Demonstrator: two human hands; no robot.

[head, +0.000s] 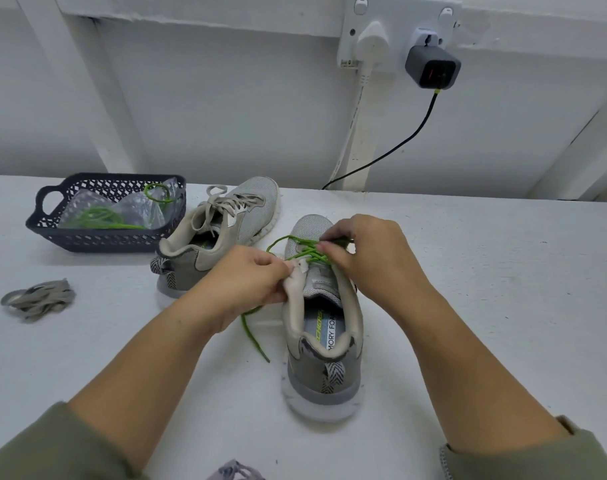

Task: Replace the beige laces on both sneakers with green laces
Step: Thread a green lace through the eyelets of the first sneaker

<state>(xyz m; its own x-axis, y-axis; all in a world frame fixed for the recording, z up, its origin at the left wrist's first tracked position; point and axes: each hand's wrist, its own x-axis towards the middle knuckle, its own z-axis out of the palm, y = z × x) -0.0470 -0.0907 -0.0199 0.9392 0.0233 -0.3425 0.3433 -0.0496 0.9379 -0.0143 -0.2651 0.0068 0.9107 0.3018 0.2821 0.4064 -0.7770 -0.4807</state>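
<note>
A grey sneaker (324, 344) stands in front of me, heel towards me, with a green lace (304, 252) partly threaded through its eyelets. My left hand (250, 282) pinches the left collar and eyelet flap of this shoe. My right hand (368, 254) grips the green lace over the eyelets. One loose green lace end (252, 332) trails on the table left of the shoe. A second grey sneaker (222, 223) with beige laces (226, 202) lies behind to the left. A removed beige lace (38, 299) is bundled at the far left.
A dark plastic basket (70, 237) at the back left holds a clear bag and another green lace (101, 216). A black cable (392, 150) runs from a wall charger (432, 67) down behind the white table (485, 289). Something grey (234, 472) shows at the bottom edge.
</note>
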